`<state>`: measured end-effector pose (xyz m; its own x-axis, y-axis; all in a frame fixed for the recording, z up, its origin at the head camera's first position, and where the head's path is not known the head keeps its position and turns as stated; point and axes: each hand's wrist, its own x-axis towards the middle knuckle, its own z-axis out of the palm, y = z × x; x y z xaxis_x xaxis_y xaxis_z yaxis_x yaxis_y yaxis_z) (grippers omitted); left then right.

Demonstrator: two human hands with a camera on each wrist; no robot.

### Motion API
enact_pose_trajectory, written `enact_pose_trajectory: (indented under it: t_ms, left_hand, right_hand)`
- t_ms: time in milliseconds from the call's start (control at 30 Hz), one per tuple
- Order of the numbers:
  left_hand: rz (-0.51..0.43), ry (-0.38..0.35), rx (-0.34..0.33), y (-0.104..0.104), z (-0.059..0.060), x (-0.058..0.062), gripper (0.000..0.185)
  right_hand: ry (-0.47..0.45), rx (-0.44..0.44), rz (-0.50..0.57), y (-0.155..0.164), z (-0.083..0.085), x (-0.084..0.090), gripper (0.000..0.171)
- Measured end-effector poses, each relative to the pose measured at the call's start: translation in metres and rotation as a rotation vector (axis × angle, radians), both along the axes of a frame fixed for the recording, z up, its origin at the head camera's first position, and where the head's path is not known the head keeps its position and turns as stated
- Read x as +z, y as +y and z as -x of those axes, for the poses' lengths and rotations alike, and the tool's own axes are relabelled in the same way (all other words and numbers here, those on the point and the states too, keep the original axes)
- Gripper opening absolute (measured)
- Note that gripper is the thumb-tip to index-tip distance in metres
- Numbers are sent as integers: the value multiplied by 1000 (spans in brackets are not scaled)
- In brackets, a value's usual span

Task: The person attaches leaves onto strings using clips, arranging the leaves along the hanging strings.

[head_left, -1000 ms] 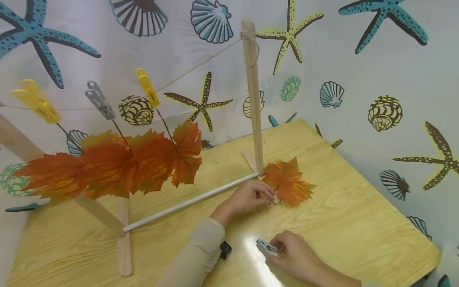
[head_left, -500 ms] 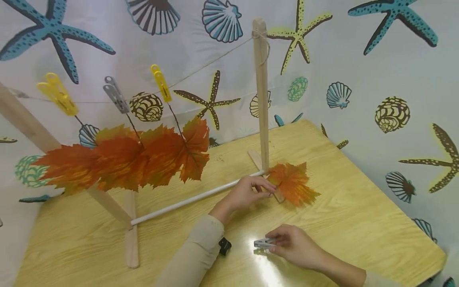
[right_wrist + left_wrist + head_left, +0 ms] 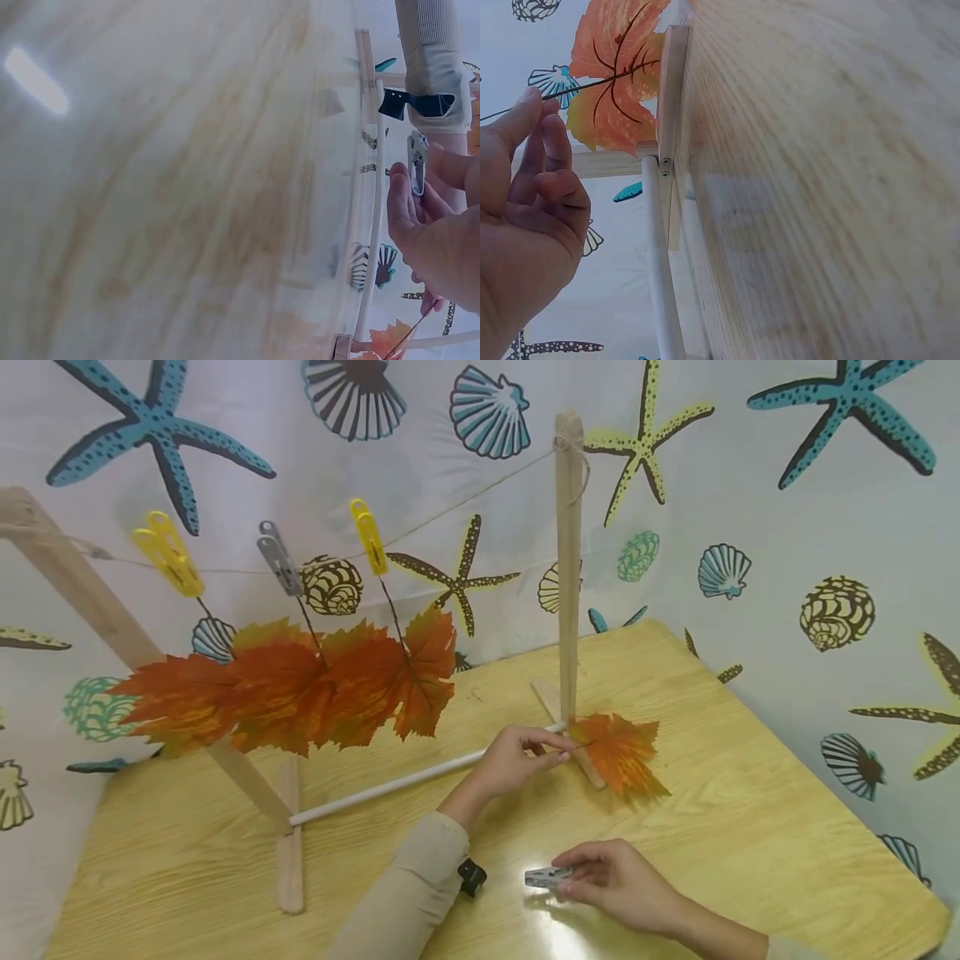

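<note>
My left hand (image 3: 517,762) pinches the thin dark stem of an orange maple leaf (image 3: 618,752), which hangs at the foot of the right wooden post. In the left wrist view the stem runs from thumb and fingertips to the leaf (image 3: 615,75). Lower down, my right hand (image 3: 618,883) holds a grey clothespin (image 3: 546,877) between thumb and fingers, just above the table. The right wrist view also has this clothespin (image 3: 417,163) in the fingers. Several more orange leaves (image 3: 300,689) hang overlapping from a string, clipped by yellow clothespins (image 3: 171,556) and a grey one (image 3: 281,558).
A wooden frame has a right post (image 3: 568,568), a leaning left post (image 3: 82,585) and a white bar (image 3: 420,777) low between them. Twine (image 3: 472,497) runs between the posts. The wooden table (image 3: 750,827) ends at a patterned shell-and-starfish cloth (image 3: 675,485).
The view has shifted left, so the frame appears further right. My left hand has raised the leaf slightly by its stem. The grey clothespin in my right hand has turned to lie more level.
</note>
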<state>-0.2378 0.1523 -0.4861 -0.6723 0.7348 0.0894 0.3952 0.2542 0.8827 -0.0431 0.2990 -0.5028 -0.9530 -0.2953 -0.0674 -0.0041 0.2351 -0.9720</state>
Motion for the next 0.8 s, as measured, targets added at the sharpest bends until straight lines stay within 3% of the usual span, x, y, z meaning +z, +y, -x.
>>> enact_pose_trajectory:
  t_ms: [267, 467, 800]
  left_hand:
    - [-72, -80, 22, -9, -1, 5, 18]
    - [-162, -91, 35, -13, 1, 12, 18]
    - [-181, -77, 89, -20, 0, 24, 22]
  right_hand:
    - [-49, -65, 49, -9, 0, 0, 36]
    - [19, -25, 83, -11, 0, -1, 37]
    - [106, 20, 101, -17, 4, -2, 33]
